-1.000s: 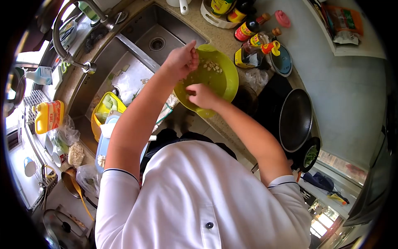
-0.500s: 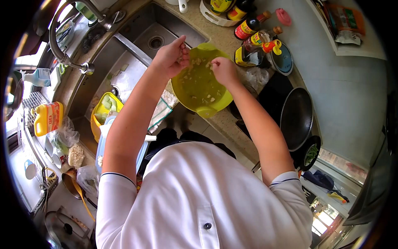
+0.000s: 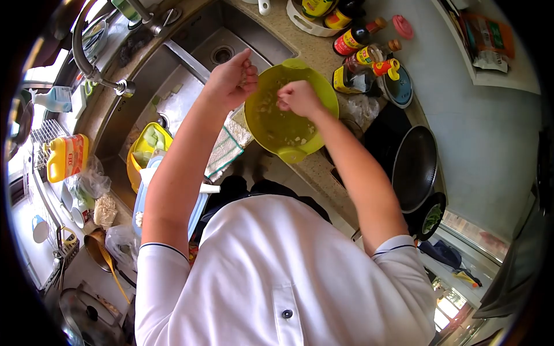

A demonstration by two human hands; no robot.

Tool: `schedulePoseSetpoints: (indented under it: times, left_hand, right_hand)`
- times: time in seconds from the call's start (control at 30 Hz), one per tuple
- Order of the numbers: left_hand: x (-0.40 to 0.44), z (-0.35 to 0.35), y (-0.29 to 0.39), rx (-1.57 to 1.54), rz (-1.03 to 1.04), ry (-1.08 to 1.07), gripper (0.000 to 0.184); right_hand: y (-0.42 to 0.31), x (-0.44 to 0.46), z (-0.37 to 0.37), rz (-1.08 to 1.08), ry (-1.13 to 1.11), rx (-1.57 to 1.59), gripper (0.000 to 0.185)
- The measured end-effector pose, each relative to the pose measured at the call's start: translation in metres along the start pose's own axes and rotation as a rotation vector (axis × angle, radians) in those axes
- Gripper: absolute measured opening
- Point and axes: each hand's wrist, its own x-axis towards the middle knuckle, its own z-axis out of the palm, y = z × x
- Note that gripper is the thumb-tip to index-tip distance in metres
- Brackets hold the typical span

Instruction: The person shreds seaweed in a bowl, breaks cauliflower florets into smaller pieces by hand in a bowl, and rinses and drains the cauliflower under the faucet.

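Currently, the reference item was the green bowl [image 3: 326, 99], located on the desk [image 3: 316, 52] beside the sink [image 3: 187, 59]. In my head view, part of its near-left rim overlapped the front edge of the desk; I could not tell how the base was supported.

Pale food pieces [image 3: 300, 140] lay scattered in the bowl.

Governing relation: the bowl lay directly beneath the right grip [image 3: 295, 99], which hung within the outline of the rim. The same bowl lay to the right of the left grip [image 3: 235, 81], which stood at the left rim, partly over the sink. The right grip was therefore the nearer to the bowl's centre.

Orientation: the bowl was round, with one tab on its far rim and one on its near rim. The axis through the tabs ran almost straight away from the wearer, the near tab pointing back towards the shirt [image 3: 277, 254].

Grip state: the fingers of both grips were curled inward. I could not tell how tightly either was closed, or whether anything was held inside.

Surroundings: a cloth [image 3: 228, 150] lay near the bowl's near-left side, sauce bottles [image 3: 346, 81] stood near its right side, and a dark pan [image 3: 415, 167] sat well apart, farther right.
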Motion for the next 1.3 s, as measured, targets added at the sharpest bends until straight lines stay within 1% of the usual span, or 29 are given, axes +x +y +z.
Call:
schedulePoseSetpoints:
  times: [0.03, 0.1, 0.13, 0.2, 0.23, 0.3, 0.33, 0.4, 0.43, 0.57, 0.63, 0.67, 0.73, 0.77, 0.8, 0.87, 0.9, 0.93, 0.97, 1.0, 1.03, 1.07, 1.1, 1.13, 1.2, 1.23, 1.3]
  left_hand:
    - [-0.001, -0.002, 0.001, 0.023, 0.012, 0.012, 0.033]
    - [-0.001, -0.004, 0.002, 0.043, 0.024, 0.021, 0.032]
    - [0.001, -0.005, 0.002, 0.043, 0.025, 0.016, 0.033]
    - [0.005, -0.006, -0.001, 0.044, 0.023, 0.012, 0.033]
    - [0.007, -0.007, -0.002, 0.016, -0.002, 0.003, 0.033]
    - [0.008, -0.004, -0.004, -0.008, -0.029, -0.006, 0.034]
    - [0.008, -0.001, -0.006, 0.007, -0.030, 0.023, 0.034]
    - [0.006, 0.004, -0.007, 0.026, -0.035, 0.050, 0.034]
    - [0.005, 0.005, -0.007, 0.010, -0.035, 0.051, 0.034]
    - [0.005, 0.001, -0.007, -0.014, -0.032, 0.066, 0.035]
    - [0.007, -0.008, -0.005, -0.005, -0.032, 0.051, 0.034]
    - [0.008, -0.012, -0.005, 0.004, -0.033, 0.041, 0.033]
    - [0.006, -0.016, -0.004, 0.025, -0.018, 0.063, 0.034]
    - [0.005, -0.017, -0.005, 0.053, -0.014, 0.084, 0.035]
    - [0.003, -0.017, -0.005, 0.057, -0.011, 0.084, 0.035]
    - [-0.002, -0.019, -0.004, 0.204, 0.042, 0.281, 0.039]
    - [-0.003, -0.029, -0.003, 0.201, 0.050, 0.283, 0.039]
    - [-0.005, -0.045, -0.004, 0.355, 0.100, 0.239, 0.039]
    - [-0.005, -0.059, -0.008, 0.510, 0.147, 0.192, 0.041]
    - [-0.009, -0.060, -0.014, 0.505, 0.150, 0.194, 0.041]
    - [-0.014, -0.057, -0.021, 0.816, 0.139, 0.291, 0.043]
    - [-0.015, -0.057, -0.025, 1.126, 0.126, 0.387, 0.047]
    - [-0.014, -0.061, -0.027, 1.298, 0.108, 0.384, 0.061]
    - [-0.012, -0.064, -0.035, 1.434, 0.142, 0.328, 0.060]
    - [-0.009, -0.071, -0.042, 1.590, 0.186, 0.233, 0.053]
    - [-0.008, -0.073, -0.044, 1.588, 0.187, 0.234, 0.053]
    - [-0.007, -0.075, -0.045, 1.711, 0.272, 0.209, 0.044]
  right_hand:
    - [0.000, -0.012, -0.012, 0.004, -0.003, -0.005, 0.014]
    - [0.002, -0.033, -0.030, 0.160, -0.271, -0.304, 0.015]
    - [0.006, -0.042, -0.031, 0.161, -0.267, -0.309, 0.015]
    - [0.015, -0.057, -0.027, 0.216, -0.438, -0.373, 0.019]
    - [0.018, -0.060, -0.024, 0.217, -0.437, -0.371, 0.019]
    - [0.021, -0.063, -0.015, -0.127, -0.512, -0.646, 0.022]
    - [0.020, -0.063, -0.011, -0.126, -0.507, -0.643, 0.022]
    - [0.015, -0.063, -0.003, -0.035, -0.556, -0.721, 0.024]
    - [0.010, -0.067, -0.001, -0.073, -0.538, -0.709, 0.024]
    - [0.001, -0.070, -0.007, -0.087, -0.544, -0.635, 0.024]
    - [-0.005, -0.074, -0.019, -0.167, -0.298, -0.570, 0.024]
    - [-0.009, -0.075, -0.023, -0.167, -0.300, -0.572, 0.024]
    - [-0.023, -0.077, -0.027, -0.033, 0.166, -0.641, 0.025]
    - [-0.010, -0.074, -0.021, -0.144, 0.236, -0.725, 0.025]
    - [-0.011, -0.074, -0.021, -0.147, 0.237, -0.723, 0.025]
    - [-0.018, -0.075, -0.022, -0.097, 0.012, -0.683, 0.029]
    - [-0.027, -0.077, -0.027, -0.065, 0.153, -0.705, 0.035]
    - [-0.030, -0.086, -0.033, -0.067, 0.148, -0.706, 0.035]
    - [-0.030, -0.098, -0.038, -0.200, 0.387, -0.846, 0.034]
    - [-0.031, -0.106, -0.041, -0.339, 0.631, -0.978, 0.033]
    - [-0.024, -0.110, -0.039, -0.342, 0.630, -0.982, 0.033]
    - [-0.011, -0.111, -0.036, -0.309, 0.672, -1.001, 0.028]
    - [-0.005, -0.110, -0.034, -0.277, 0.713, -1.021, 0.024]
    - [-0.002, -0.106, -0.037, -0.283, 0.712, -1.026, 0.024]
    - [0.000, -0.098, -0.042, 0.162, 0.534, -0.786, 0.018]
    - [-0.003, -0.095, -0.048, 0.160, 0.534, -0.788, 0.018]
    - [-0.010, -0.087, -0.061, 0.131, 0.434, -0.723, 0.018]
